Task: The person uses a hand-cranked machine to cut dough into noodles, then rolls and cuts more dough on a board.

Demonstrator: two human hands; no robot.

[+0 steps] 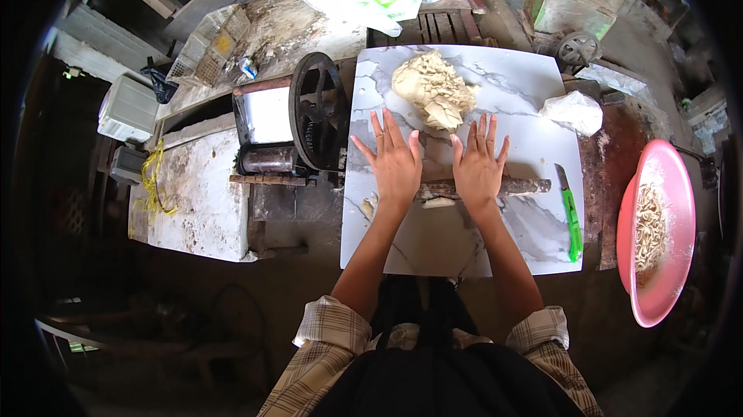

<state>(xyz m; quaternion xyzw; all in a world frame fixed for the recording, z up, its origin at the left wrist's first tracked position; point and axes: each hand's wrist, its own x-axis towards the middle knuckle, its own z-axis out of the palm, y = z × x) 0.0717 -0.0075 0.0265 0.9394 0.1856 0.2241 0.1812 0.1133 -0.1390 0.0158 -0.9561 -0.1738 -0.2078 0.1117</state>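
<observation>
Both hands, left hand and right hand, lie over the rod on the worktop. Grip on either side is released: fingers spread and straight, clenched on nothing. The palms cover parts of the rod, so contact beneath them cannot be confirmed; its left end is hidden behind the left hand. A dough piece shows between the wrists, its full extent uncertain. The dough mound sits just beyond the fingertips.

The worktop is white with grey marbling. A green-handled knife lies near its right edge, below a white bag. Pale strips lie in a pink basin to the right. At left stands a machine with a dark wheel, beside a flour-marked white board. The lower left is too dark to make out.
</observation>
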